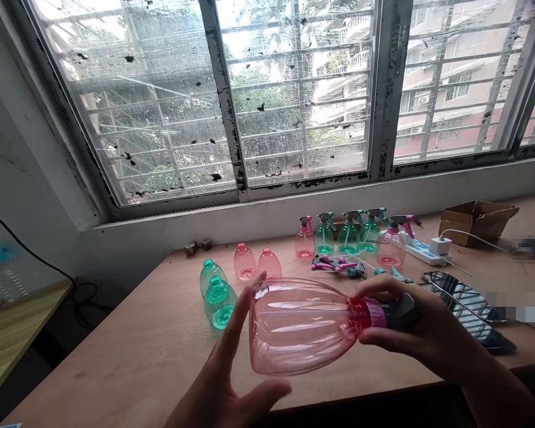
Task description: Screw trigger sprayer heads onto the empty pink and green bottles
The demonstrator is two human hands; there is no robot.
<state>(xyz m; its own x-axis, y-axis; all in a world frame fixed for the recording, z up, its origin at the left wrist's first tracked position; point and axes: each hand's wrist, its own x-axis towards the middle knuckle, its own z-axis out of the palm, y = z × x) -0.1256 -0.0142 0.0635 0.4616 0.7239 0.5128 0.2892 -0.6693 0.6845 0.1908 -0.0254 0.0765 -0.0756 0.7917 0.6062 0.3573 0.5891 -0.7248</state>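
A clear pink spray bottle [294, 324] lies sideways in the air above the wooden table [151, 351], held between both hands. My left hand [225, 380] cups its base, fingers and thumb round the wide end. At the neck, my right hand [410, 327] is closed on the pink collar and dark grey spray head [395, 312]. Behind the bottle stand two green capless bottles [216, 294] and two pink capless bottles [256, 264].
Several finished spray bottles [352, 235] stand in a row by the window sill, with loose trigger heads [336, 266] before them. Right of these lie a white power strip [425, 252], a cardboard box [477, 220] and two phones [466, 303]. A second table [13, 339] stands at left.
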